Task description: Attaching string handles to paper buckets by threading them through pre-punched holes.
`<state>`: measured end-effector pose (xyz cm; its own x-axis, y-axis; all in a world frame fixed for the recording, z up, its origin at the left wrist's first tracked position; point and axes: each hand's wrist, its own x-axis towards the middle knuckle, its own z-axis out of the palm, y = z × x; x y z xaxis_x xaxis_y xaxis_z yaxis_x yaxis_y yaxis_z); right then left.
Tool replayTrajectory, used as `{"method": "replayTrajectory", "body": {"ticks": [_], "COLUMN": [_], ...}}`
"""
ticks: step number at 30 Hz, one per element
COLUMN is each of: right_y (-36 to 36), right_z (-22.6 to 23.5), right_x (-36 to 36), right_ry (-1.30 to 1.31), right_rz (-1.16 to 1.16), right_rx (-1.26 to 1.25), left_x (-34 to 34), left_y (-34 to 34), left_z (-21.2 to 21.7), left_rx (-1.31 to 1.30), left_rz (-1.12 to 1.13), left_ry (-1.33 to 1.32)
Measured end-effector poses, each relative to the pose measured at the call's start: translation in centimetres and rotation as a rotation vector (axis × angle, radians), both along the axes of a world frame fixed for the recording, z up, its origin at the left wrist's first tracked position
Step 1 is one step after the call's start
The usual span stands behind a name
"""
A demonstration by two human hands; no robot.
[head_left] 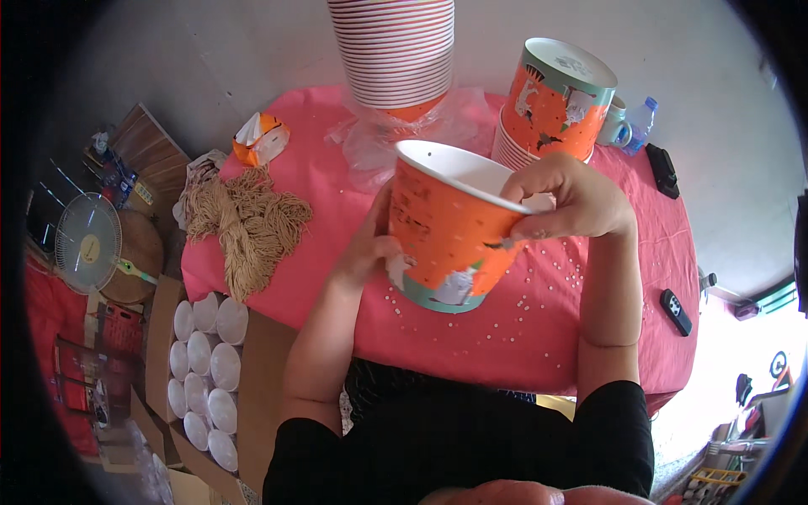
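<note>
Between my hands, a large orange paper bucket [454, 231] with a green band and white rim is held tilted above the pink table. My left hand [374, 240] is wrapped round its left side, its fingers partly hidden behind the wall. My right hand [576, 198] pinches the rim at the right, thumb outside and fingers over the inside. Behind it stands an upside-down orange bucket [555, 105] on top of other nested ones. A tall stack of nested white-rimmed buckets [394, 59] rises at the back, in a clear plastic bag [362, 139].
Small white bits lie scattered over the pink tablecloth [539, 337]. Tan cord [248, 223] and an orange-white packet [261, 139] lie left. At right are a mug [614, 122], a water bottle [641, 126], a black case [662, 171] and a remote [675, 311]. A carton [265, 362] holds several clear cups [223, 368].
</note>
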<state>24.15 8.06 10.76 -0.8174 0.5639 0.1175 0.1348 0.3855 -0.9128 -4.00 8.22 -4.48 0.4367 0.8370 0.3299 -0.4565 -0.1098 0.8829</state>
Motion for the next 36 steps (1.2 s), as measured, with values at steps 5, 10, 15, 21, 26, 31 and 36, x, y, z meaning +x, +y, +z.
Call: {"method": "replayTrajectory", "body": {"ticks": [5, 10, 15, 21, 26, 31, 36], "right_y": [1.3, 1.2, 0.7, 0.4, 1.3, 1.5, 1.6], "right_z": [-0.7, -0.9, -1.3, -1.4, -2.1, -2.5, -2.9], "right_x": [1.2, 0.8, -0.3, -0.9, -1.0, -1.4, -1.7], "right_ry": [0.084, 0.151, 0.222, 0.259, 0.275, 0.294, 0.321], "right_rz": [0.000, -0.043, -0.071, -0.077, -0.053, -0.087, -0.096], "right_rx": [0.192, 0.125, 0.008, -0.060, -0.123, -0.150, -0.099], "left_x": [-1.6, -2.7, -1.9, -2.3, -1.5, -2.1, -2.1], "left_y": [0.7, 2.4, 1.9, 2.3, 1.6, 1.8, 1.8], "left_z": [-1.8, -4.9, -3.7, -4.3, -2.9, -3.2, -3.2], "left_rx": [-0.124, -0.177, -0.133, -0.178, -0.155, -0.130, -0.082], "left_rz": [-0.107, -0.232, -0.263, -0.267, -0.178, -0.225, -0.230], "left_ry": [-0.183, -0.290, -0.275, -0.268, -0.218, -0.237, -0.234]}}
